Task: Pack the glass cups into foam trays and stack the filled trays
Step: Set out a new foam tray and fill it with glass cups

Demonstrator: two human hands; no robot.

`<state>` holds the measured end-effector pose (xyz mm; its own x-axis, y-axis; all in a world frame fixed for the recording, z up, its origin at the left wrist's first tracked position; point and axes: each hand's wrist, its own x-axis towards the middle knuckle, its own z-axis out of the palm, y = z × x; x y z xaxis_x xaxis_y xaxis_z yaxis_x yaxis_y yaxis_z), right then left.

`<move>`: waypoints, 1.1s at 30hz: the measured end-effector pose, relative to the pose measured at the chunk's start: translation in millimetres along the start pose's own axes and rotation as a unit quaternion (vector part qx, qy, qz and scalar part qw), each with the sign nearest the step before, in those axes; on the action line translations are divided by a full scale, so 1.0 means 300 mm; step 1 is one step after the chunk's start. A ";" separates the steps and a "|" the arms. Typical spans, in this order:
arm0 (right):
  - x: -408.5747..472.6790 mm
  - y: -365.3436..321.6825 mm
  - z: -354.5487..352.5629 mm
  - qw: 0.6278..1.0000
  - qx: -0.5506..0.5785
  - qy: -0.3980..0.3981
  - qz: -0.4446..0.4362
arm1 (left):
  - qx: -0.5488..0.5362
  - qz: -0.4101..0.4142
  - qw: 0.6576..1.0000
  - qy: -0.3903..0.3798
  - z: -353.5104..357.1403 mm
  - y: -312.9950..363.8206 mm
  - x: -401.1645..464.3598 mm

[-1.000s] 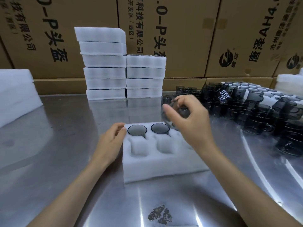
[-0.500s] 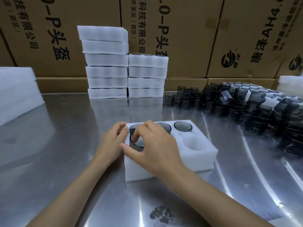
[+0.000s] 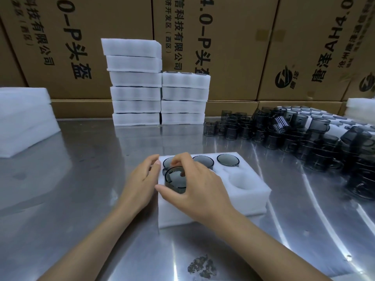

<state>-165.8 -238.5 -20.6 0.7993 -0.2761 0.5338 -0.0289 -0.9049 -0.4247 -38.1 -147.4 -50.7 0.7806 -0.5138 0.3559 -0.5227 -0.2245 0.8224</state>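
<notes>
A white foam tray (image 3: 251, 199) lies on the steel table in front of me. Its back row holds three smoky glass cups, the rightmost cup (image 3: 227, 160) fully in view. My right hand (image 3: 194, 189) grips another smoky glass cup (image 3: 175, 180) by its rim, thumb and fingers curled round it, over the tray's front-left pocket. The front-right pocket (image 3: 241, 179) is empty. My left hand (image 3: 142, 179) rests flat against the tray's left side.
Two stacks of foam trays (image 3: 136, 82) (image 3: 184, 98) stand at the back by cardboard boxes. A crowd of loose dark glass cups (image 3: 294, 134) covers the table's right side. Foam sheets (image 3: 22, 120) lie at the far left. A dark smudge (image 3: 200, 267) marks the near table.
One second ago my right hand held a cup at the tray's back right. A third cup now sits in the back row, and the hand has moved left, holding a cup over the front-left pocket.
</notes>
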 end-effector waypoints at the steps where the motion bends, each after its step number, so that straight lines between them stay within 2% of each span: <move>1: -0.002 0.003 -0.005 1.000 0.008 -0.005 0.002 | 0.002 0.009 1.000 0.006 -0.001 0.000 -0.007; 4: -0.013 0.020 -0.028 1.000 0.018 -0.017 -0.004 | -0.002 0.057 0.997 0.044 -0.020 0.007 -0.048; 7: -0.033 0.035 -0.050 0.999 -0.003 -0.029 -0.026 | 0.005 0.154 0.987 0.053 -0.064 0.021 -0.105; 10: -0.049 0.043 -0.058 0.996 -0.048 -0.061 -0.048 | 0.074 0.282 0.956 0.028 -0.109 0.029 -0.154; 12: -0.057 0.045 -0.052 0.989 -0.089 -0.096 -0.067 | 0.118 0.327 0.937 0.018 -0.120 0.034 -0.170; 16: -0.061 0.044 -0.043 0.977 -0.141 -0.131 -0.087 | 0.169 0.344 0.923 0.026 -0.113 0.045 -0.177; 26: -0.056 0.053 -0.042 0.982 -0.118 -0.117 -0.094 | 0.180 0.364 0.913 0.038 -0.109 0.039 -0.172; 29: -0.033 0.070 -0.072 0.997 0.030 -0.059 -0.027 | 0.173 0.347 0.922 0.013 -0.113 0.037 -0.168; 31: -0.001 0.126 -0.119 0.993 0.099 0.050 0.035 | 0.171 0.333 0.927 -0.006 -0.113 0.040 -0.168; 33: 0.037 0.224 -0.180 0.972 0.115 0.185 0.092 | 0.181 0.341 0.922 -0.031 -0.110 0.038 -0.171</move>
<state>-191.2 -319.8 -3.7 0.5215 -0.5631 0.6410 0.0174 -0.7441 -0.6678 -72.8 -96.1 -45.0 0.2125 -0.6815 0.7003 -0.9737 -0.0871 0.2107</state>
